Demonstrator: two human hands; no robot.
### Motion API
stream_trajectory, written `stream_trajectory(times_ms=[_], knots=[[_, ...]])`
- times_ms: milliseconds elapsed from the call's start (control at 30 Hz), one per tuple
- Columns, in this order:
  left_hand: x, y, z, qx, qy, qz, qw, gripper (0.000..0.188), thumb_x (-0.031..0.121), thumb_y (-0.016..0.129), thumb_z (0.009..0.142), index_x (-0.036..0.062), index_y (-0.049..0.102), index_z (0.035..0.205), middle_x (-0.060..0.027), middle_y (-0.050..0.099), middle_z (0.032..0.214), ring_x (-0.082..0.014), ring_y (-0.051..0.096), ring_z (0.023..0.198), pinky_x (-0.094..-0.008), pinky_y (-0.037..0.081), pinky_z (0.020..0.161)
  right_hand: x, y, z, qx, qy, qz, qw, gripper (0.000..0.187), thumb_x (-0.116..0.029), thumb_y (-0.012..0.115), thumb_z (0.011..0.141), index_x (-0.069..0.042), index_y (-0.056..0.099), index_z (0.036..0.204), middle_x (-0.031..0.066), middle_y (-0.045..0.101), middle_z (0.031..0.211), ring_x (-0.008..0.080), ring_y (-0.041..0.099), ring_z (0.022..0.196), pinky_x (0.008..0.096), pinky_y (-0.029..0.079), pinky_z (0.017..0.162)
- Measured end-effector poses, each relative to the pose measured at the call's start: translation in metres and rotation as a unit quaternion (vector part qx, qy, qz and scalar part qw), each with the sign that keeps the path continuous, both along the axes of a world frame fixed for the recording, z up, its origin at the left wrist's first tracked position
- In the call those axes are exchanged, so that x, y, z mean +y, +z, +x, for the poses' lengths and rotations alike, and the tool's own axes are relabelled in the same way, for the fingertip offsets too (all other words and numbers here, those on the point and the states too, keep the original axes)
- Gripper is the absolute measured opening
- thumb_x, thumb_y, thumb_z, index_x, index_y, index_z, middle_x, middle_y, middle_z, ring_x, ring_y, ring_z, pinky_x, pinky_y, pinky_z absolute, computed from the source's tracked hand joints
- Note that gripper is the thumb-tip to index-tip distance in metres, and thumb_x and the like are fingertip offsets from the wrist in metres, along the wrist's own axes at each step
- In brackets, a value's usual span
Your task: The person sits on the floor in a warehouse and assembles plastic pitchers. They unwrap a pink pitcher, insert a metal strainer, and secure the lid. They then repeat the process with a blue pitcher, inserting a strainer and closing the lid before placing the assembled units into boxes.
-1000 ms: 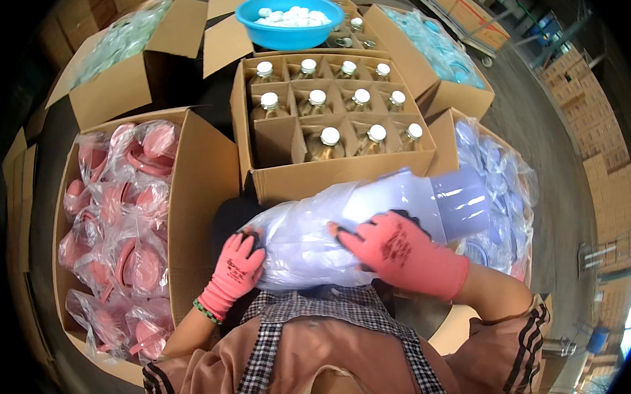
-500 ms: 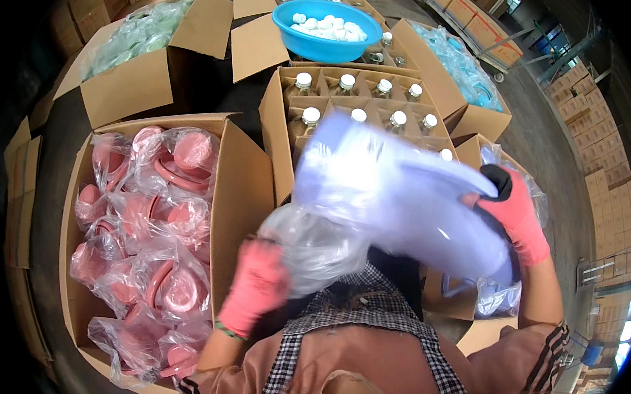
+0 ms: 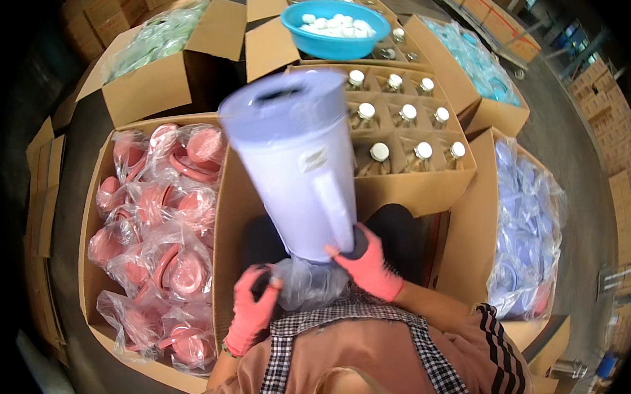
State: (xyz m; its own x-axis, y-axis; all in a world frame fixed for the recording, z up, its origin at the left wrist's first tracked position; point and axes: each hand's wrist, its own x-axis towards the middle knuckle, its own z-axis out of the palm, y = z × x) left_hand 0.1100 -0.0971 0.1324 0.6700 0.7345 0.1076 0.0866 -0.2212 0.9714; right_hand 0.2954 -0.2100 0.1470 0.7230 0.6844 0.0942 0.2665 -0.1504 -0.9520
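Observation:
A large lavender plastic jug with a side handle and a small label stands nearly upright in front of me, its wider, darker end up. A dark opening shows in that end; the jug's top is slightly blurred. My right hand, in a pink glove with dark fingertips, grips the jug low, by its narrow end and the handle's lower end. At that end is a crumpled clear plastic bag. My left hand, gloved alike, pinches the bag's edge. How far the bag covers the jug I cannot tell.
At left stands a carton of bagged pink jugs; at right, a carton of bagged lavender ones. Ahead, a divided carton holds white-capped glass bottles. A blue basin of white caps sits behind. Green and turquoise bagged goods fill farther cartons.
The jug has swung from tilted on the right to nearly upright at centre-left. My right hand has come in and down to its narrow end. My left hand and the bag have moved lower.

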Motion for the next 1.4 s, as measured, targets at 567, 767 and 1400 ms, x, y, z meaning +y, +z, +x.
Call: stream_trajectory(times_ms=[567, 767, 1400], knots=[[0.002, 0.068, 0.098, 0.210, -0.300, 0.089, 0.926, 0.035, 0.024, 0.054, 0.080, -0.0038, 0.051, 0.102, -0.0168, 0.058, 0.091, -0.0269, 0.056, 0.088, -0.0340, 0.042, 0.080, -0.096, -0.013, 0.025, 0.038, 0.247, -0.145, 0.957, 0.030, -0.019, 0.058, 0.078, 0.000, 0.054, 0.101, 0.0127, 0.060, 0.089, 0.0226, 0.058, 0.083, 0.0332, 0.045, 0.075], [0.037, 0.046, 0.176, -0.026, -0.040, 0.033, 0.998, 0.042, 0.021, 0.051, 0.079, -0.0025, 0.042, 0.113, -0.0245, 0.042, 0.115, -0.0336, 0.041, 0.107, -0.0392, 0.033, 0.090, -0.040, 0.009, 0.089, 0.053, -0.022, 0.167, 0.984, 0.048, -0.023, 0.051, 0.083, -0.002, 0.035, 0.123, 0.0119, 0.038, 0.123, 0.0205, 0.038, 0.111, 0.0327, 0.028, 0.094], [0.035, 0.032, 0.186, -0.077, -0.118, 0.263, 0.954, 0.041, 0.020, 0.056, 0.072, -0.0004, 0.049, 0.106, -0.0170, 0.043, 0.119, -0.0365, 0.035, 0.114, -0.0432, 0.024, 0.097, 0.003, 0.006, 0.114, 0.142, -0.045, 0.166, 0.975, 0.049, -0.040, 0.046, 0.085, -0.003, 0.042, 0.116, 0.0073, 0.047, 0.109, 0.0152, 0.044, 0.100, 0.0289, 0.033, 0.089]])
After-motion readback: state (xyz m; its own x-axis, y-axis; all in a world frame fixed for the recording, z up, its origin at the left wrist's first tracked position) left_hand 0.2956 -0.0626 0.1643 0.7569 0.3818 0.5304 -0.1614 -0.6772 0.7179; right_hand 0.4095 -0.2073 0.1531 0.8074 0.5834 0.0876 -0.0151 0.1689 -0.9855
